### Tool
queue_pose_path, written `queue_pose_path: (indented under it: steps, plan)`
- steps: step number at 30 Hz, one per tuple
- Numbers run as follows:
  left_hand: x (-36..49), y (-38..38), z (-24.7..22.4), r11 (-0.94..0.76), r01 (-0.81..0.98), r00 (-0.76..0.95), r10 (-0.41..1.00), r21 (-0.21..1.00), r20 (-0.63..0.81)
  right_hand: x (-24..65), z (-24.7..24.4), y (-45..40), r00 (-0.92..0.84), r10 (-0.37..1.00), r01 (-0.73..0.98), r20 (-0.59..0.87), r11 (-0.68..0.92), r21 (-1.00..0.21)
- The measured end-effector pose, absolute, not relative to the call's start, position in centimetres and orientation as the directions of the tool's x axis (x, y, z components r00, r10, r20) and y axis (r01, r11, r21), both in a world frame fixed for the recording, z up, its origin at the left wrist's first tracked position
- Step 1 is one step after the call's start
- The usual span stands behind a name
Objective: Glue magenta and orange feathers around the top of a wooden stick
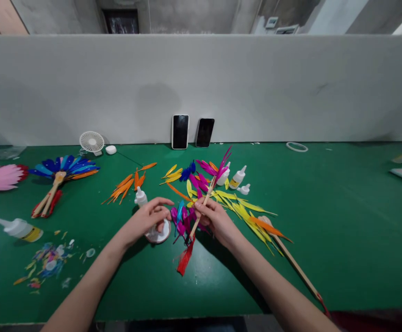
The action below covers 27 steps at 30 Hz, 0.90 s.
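Note:
My right hand [216,219] is closed around a wooden handle [206,198], held at a slant. Magenta feathers [222,168] stand at its upper end, and a red tassel [186,258] hangs from the lower end. Over a small round dish [158,234] with white paste in it, my left hand [154,216] is bent with its fingers apart. A fingertip reaches down to the paste, and no object shows in that hand. Magenta feathers [187,221] and a blue feather [180,213] lie between my hands. Yellow feathers [245,210] spread beyond my right hand.
White glue bottles [238,177] stand behind the feathers; another bottle [21,229] lies left. A second wooden handle [296,263] rests at right. Blue feather fans [65,168], orange feathers [123,186], scraps [50,263], a small fan [92,142] and two phones [180,132] are about.

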<state>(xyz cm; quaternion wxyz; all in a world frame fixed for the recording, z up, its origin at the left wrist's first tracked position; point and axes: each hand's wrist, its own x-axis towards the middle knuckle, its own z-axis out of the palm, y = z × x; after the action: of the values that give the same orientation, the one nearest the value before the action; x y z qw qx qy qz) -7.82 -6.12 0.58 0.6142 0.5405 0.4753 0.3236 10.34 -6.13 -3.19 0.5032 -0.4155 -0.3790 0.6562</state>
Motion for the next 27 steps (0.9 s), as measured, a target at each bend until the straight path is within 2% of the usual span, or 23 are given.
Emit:
queue_pose_path:
  steps: [4,9,16,22,27]
  plan:
    - [-5.4,-6.8,-0.7,0.256,0.073,0.318,0.91,0.964,-0.266,9.8,-3.4,-6.4,-0.185,0.976,-0.237,-0.114,-0.157,-0.959]
    - [-4.0,-6.6,-1.9,0.2,0.037,0.232,0.951,0.979,-0.203,9.3,-3.4,-6.6,-0.218,0.971,-0.11,-0.097,-0.123,-0.986]
    - [-3.8,-4.8,-1.0,0.167,-0.109,0.093,0.983,0.98,-0.158,9.5,-3.2,-6.5,-0.171,0.982,-0.135,-0.078,-0.102,-0.985]
    - [-3.3,-3.5,-0.1,0.104,-0.199,0.07,0.993,0.974,-0.092,9.9,-3.6,-6.3,-0.276,0.959,-0.161,-0.068,-0.115,-0.98]
    - [-3.1,-3.9,-1.0,0.05,-0.201,0.015,0.999,0.978,-0.048,9.6,-4.2,-6.3,-0.343,0.935,-0.141,-0.09,-0.146,-0.979]
